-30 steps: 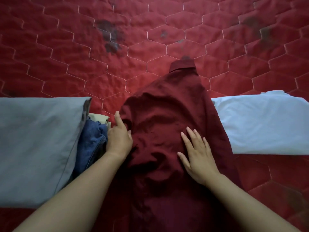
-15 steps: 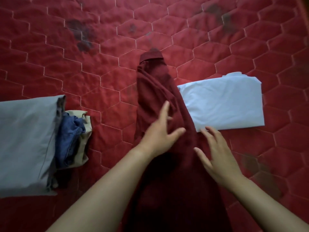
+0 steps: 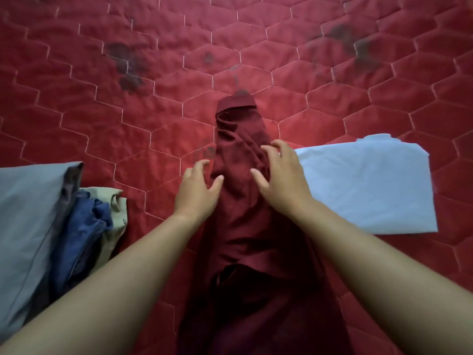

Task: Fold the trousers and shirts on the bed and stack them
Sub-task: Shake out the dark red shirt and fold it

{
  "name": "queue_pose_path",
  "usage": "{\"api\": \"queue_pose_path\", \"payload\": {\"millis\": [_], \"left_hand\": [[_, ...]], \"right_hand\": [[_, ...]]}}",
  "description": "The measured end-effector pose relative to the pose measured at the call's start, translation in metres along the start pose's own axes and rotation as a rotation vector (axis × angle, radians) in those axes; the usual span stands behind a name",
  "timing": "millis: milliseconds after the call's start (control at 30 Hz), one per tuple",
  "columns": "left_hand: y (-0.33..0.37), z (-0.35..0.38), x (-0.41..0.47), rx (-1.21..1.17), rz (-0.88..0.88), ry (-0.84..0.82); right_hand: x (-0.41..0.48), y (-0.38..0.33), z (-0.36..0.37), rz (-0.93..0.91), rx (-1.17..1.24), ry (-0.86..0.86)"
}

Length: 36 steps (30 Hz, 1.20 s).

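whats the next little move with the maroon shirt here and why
Probably press both hands down and smooth it flat. The maroon shirt is already folded into a narrow strip but looks creased, and the left hand and right hand are at its two edges, fingers spread and gripping nothing.

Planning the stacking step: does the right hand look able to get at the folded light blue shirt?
Probably yes: the right hand sits beside the light blue shirt, which lies uncovered on the bed.
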<state>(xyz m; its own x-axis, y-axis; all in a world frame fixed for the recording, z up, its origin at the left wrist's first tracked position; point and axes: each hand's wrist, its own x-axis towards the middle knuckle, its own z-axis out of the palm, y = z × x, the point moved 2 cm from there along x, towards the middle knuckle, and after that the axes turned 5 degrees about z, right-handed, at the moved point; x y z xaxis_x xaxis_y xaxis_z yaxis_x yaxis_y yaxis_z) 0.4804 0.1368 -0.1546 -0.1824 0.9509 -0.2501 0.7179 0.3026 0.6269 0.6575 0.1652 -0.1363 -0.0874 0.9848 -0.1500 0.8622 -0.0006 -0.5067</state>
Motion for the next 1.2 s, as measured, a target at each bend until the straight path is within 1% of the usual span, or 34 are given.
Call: {"api": "queue_pose_path", "payload": {"millis": [67,133,233,267,367,433,500,533,567,600,667,733,800,867,933,1067,1200], "left_hand": [[-0.002,0.012,0.006,-0.028,0.0,0.007],[-0.005,0.025,0.0,0.009,0.009,0.054],[-0.009,0.036,-0.016,0.115,0.049,0.168],[-0.009,0.036,-0.018,0.116,0.065,0.183],[-0.015,0.027,-0.011,0.059,0.104,0.173],[-0.017,0.008,0.009,0.036,0.155,0.201],[-0.013,-0.022,0.046,-0.006,0.205,0.298],[-0.01,-0.039,0.069,0.007,0.225,0.351],[-0.007,-0.056,0.092,0.081,0.228,0.385],[-0.007,-0.071,0.11,0.216,0.215,0.386],[-0.014,-0.082,0.123,0.459,0.222,0.297],[-0.032,-0.072,0.108,0.554,0.304,0.196],[-0.055,-0.052,0.076,0.606,0.341,0.075],[-0.078,-0.031,0.05,0.638,0.333,-0.015],[-0.091,-0.018,0.033,0.587,0.341,-0.035],[-0.096,-0.012,0.023,0.565,0.417,0.012],[-0.093,-0.012,0.009,0.558,0.474,-0.011]], "right_hand": [[0.032,-0.001,0.014,0.06,-0.056,0.0],[0.054,0.001,0.025,0.14,-0.071,-0.007],[0.073,-0.003,0.038,0.173,0.052,0.043],[0.076,-0.006,0.043,0.174,0.09,0.029],[0.077,-0.018,0.052,0.088,0.096,-0.041],[0.089,-0.033,0.042,0.028,0.172,0.018],[0.12,-0.056,0.024,-0.022,0.234,0.116],[0.14,-0.068,0.016,-0.038,0.242,0.149],[0.158,-0.08,0.009,-0.038,0.219,0.165],[0.17,-0.088,0.004,-0.018,0.142,0.177],[0.169,-0.094,0.008,-0.006,-0.054,0.215],[0.141,-0.092,0.025,-0.127,-0.111,0.216],[0.099,-0.083,0.051,-0.219,-0.129,0.096],[0.066,-0.062,0.079,-0.216,-0.242,-0.049],[0.043,-0.042,0.095,-0.202,-0.333,-0.086],[0.014,-0.028,0.102,-0.17,-0.308,-0.025],[-0.025,-0.023,0.103,-0.116,-0.308,-0.035]]}}
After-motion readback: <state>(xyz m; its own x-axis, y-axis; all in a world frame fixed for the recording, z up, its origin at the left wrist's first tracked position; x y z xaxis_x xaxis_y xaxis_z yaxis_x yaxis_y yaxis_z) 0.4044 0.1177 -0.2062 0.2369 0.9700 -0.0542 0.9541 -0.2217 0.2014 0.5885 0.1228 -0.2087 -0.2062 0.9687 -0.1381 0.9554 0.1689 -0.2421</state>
